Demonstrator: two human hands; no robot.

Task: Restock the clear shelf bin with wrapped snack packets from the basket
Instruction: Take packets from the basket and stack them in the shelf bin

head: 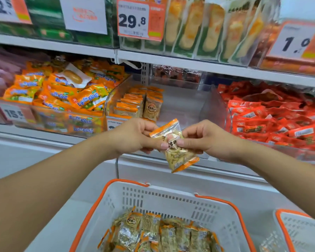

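Observation:
Both hands hold one clear snack packet (175, 148) with orange ends, tilted, in front of the shelf edge. My left hand (136, 136) pinches its left side and my right hand (205, 139) pinches its right side, thumbs meeting at the round label. Behind them stands the clear shelf bin (180, 104), with several matching packets (137, 104) stacked upright at its left and bare floor to the right. Below, a white basket (171, 199) with orange handles holds several more packets (156, 233).
An orange-packet bin (58, 99) sits left of the clear bin and a red-packet bin (273, 113) sits right. An upper shelf (189, 62) with price cards overhangs. A second white basket (302, 231) shows at the lower right.

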